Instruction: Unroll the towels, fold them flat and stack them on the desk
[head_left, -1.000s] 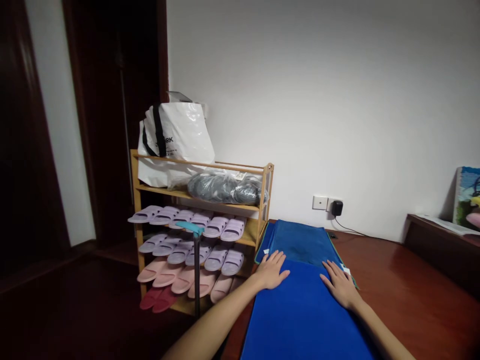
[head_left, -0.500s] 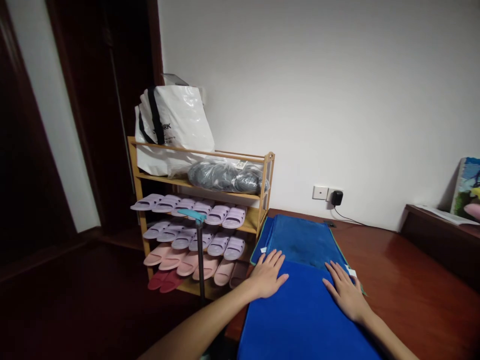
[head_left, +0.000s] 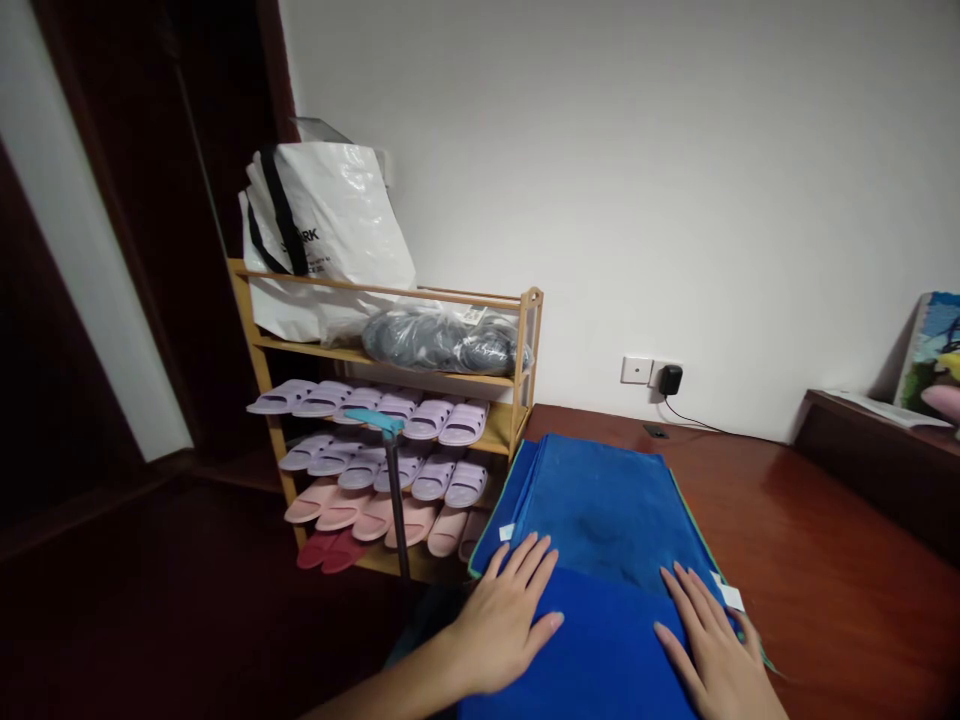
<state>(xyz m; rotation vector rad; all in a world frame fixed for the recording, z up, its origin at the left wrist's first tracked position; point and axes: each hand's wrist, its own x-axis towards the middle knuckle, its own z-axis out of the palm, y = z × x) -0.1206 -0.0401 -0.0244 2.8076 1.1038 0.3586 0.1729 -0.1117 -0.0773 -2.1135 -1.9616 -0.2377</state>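
A stack of blue cloths (head_left: 600,495) with green edging and small white tags lies on the reddish-brown wooden tabletop. A brighter blue fold (head_left: 592,640) covers its near part. My left hand (head_left: 506,615) rests palm down on the left side of the cloth, fingers stretched forward just below a white tag. On the right side, my right hand (head_left: 716,640) lies flat with its fingers spread, close to another white tag (head_left: 729,594). Neither hand grips anything. The near end of the cloth runs out of the picture.
Left of the table stands a wooden shoe rack (head_left: 390,370) with rows of slippers (head_left: 461,422) and a white bag (head_left: 330,215) on top. A dark pole (head_left: 396,490) with a light blue top stands before it. A black plug (head_left: 670,380) sits in the wall outlet.
Both hands have moved back toward me, and the cloth has slid with them, leaving a wider strip of tabletop near the wall. The camera view has shifted slightly.
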